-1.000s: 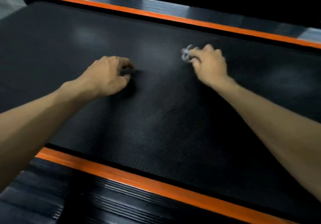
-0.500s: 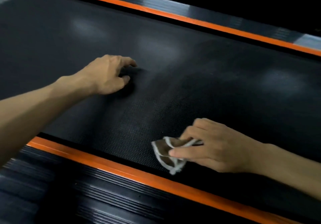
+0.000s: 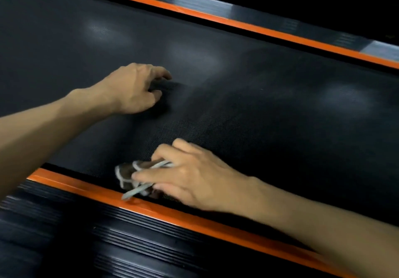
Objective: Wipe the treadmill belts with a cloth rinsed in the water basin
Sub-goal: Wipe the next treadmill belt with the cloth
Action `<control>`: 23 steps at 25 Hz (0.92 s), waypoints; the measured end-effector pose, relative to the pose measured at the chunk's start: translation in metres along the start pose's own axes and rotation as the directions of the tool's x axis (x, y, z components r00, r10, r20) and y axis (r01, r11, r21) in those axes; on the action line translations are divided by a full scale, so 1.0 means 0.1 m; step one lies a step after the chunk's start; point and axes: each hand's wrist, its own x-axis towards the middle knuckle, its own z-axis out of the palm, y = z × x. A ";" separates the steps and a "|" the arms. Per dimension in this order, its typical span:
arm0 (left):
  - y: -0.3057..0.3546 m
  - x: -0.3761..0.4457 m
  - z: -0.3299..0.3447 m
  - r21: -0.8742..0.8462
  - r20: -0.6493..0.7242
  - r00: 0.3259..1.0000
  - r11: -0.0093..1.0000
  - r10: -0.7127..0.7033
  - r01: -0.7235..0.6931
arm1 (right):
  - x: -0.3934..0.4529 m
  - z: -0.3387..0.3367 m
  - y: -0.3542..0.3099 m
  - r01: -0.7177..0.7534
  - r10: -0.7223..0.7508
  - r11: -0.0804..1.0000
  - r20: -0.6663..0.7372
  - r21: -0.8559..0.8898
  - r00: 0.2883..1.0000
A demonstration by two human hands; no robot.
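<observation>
Right hand [image 3: 194,177] w/ bunched white-edged cloth [image 3: 129,175]

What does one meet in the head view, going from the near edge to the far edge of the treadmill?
Ribbed black side rail → near orange stripe → right hand with the cloth → left hand on the black belt → far orange stripe.
</observation>
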 end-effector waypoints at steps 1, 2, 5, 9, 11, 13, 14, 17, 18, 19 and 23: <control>-0.02 -0.01 0.01 -0.004 -0.001 1.000 1.000 0.001 -0.001 | -0.01 -0.06 0.15 -0.014 0.014 1.000 -0.019 -0.028 1.000; -0.04 -0.01 0.02 -0.006 0.005 1.000 1.000 -0.003 0.003 | -0.05 -0.14 0.38 -0.056 0.051 0.995 -0.063 -0.077 0.997; -0.07 -0.01 0.05 0.014 0.038 0.999 1.000 -0.019 0.019 | -0.26 -0.56 1.38 -0.427 0.369 0.870 -0.248 -0.246 0.896; -0.02 0.06 0.05 0.000 0.017 0.999 1.000 -0.031 0.031 | -0.52 -0.91 2.02 -0.814 0.749 0.553 -0.321 -0.179 0.579; 0.01 0.11 0.07 -0.010 0.013 0.999 0.999 -0.032 0.032 | -0.31 -0.69 1.66 -0.749 0.679 0.627 -0.322 -0.214 0.660; 0.06 0.14 0.10 -0.012 0.004 1.000 1.000 -0.024 0.024 | -0.03 -0.36 1.03 -0.580 0.533 0.789 -0.244 -0.204 0.810; 0.07 0.15 0.12 -0.006 -0.007 1.000 1.000 -0.012 0.012 | 0.08 -0.20 0.69 -0.481 0.452 0.858 -0.180 -0.180 0.874; 0.03 0.17 0.12 -0.009 -0.032 0.999 1.000 -0.005 0.005 | 0.23 0.06 -0.06 -0.252 0.251 0.963 -0.020 -0.095 0.968; 0.00 0.15 0.12 -0.013 -0.030 0.999 1.000 -0.013 0.013 | 0.25 0.06 -0.07 -0.223 0.224 0.971 -0.003 -0.087 0.975; -0.04 0.13 0.11 -0.009 -0.030 0.999 1.000 -0.017 0.017 | 0.27 0.01 0.02 -0.229 0.229 0.970 -0.014 -0.080 0.973; -0.18 0.03 0.06 -0.006 -0.032 0.998 0.998 -0.056 0.056 | 0.27 -0.30 1.08 -0.507 0.471 0.811 -0.188 -0.292 0.862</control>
